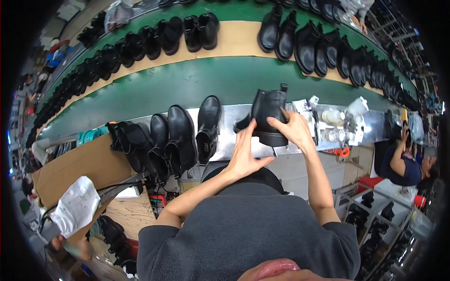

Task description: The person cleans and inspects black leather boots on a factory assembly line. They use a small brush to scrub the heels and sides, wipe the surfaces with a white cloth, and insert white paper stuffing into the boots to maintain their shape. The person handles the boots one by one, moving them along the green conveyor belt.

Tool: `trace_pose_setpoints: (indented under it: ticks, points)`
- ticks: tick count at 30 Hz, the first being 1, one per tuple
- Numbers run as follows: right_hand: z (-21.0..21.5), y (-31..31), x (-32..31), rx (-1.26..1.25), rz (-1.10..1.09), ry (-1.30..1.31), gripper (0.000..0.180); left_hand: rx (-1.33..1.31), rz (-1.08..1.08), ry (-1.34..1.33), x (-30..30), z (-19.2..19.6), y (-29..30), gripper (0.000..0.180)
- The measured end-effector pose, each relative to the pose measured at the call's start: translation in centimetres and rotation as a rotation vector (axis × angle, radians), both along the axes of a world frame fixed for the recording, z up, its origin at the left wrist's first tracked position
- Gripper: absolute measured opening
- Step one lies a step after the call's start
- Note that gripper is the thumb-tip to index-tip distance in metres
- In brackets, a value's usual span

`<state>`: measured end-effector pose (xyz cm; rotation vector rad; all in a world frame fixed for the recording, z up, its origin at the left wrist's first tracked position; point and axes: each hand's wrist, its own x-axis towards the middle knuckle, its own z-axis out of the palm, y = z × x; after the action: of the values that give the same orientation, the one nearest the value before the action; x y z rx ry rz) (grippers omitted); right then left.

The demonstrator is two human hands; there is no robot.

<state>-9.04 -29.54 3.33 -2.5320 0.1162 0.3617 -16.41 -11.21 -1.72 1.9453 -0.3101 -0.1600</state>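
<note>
Head view: I look down over a dark grey ribbed shirt (262, 225) onto a shiny metal bench (229, 140).
Held boot: a black ankle boot (269, 110), smooth and softly glossy, hangs near centre toward 2 o'clock, blocky heel toward me, pull loop uppermost.
Right hand: at the boot's 4 o'clock, this hand (296, 130) grips it, thumb on the upper.
Left hand: at the boot's 7 o'clock, this hand (242, 155) is unclenched, thumb spread wide, fingertips at the boot's edge; contact I cannot confirm.
Bench boots: toward 9 o'clock stand more black boots (180, 124), round-toed; a single boot (209, 114) sits nearest the held one.
Belt: smooth green surface (187, 84) at 12 o'clock, tan cardboard strip (239, 40) beneath rows of boots.
Bottles: whitish plastic (333, 117), toward 3 o'clock.
Cloth: crumpled, white, stained (77, 206), at 8 o'clock.
Lettering: pale print inside the single boot; bottle markings are too small to tell.
</note>
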Motion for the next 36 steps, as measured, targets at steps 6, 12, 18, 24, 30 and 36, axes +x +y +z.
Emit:
trace_pose_setpoints:
  ticks: [6,12,18,24,30,36]
  points:
    - [-4.3,-2.9,-3.1,0.286,-0.309,-0.012,0.057,0.024,0.23,0.5,-7.7,-2.8,9.7,0.017]
    - [-8.5,3.1,-7.2,0.274,-0.225,-0.046,0.053,0.35,0.286,0.588,-8.3,-6.4,10.2,0.045]
    - [-12.7,3.1,-7.9,0.04,0.237,-0.131,0.065,0.326,0.511,0.504,-9.0,-10.4,11.8,0.075]
    - [-16.2,2.5,-8.1,-0.035,0.31,-0.312,0.07,0.289,0.593,0.22,-7.3,-12.6,9.9,0.091]
    - [-17.3,-2.1,-8.1,0.065,0.191,-0.474,0.067,0.355,0.693,0.134,-6.6,-14.1,9.5,0.092]
    - [-17.1,-3.8,-7.4,0.102,-0.007,-0.561,0.03,0.285,0.744,-0.194,-0.9,-4.8,8.2,0.074]
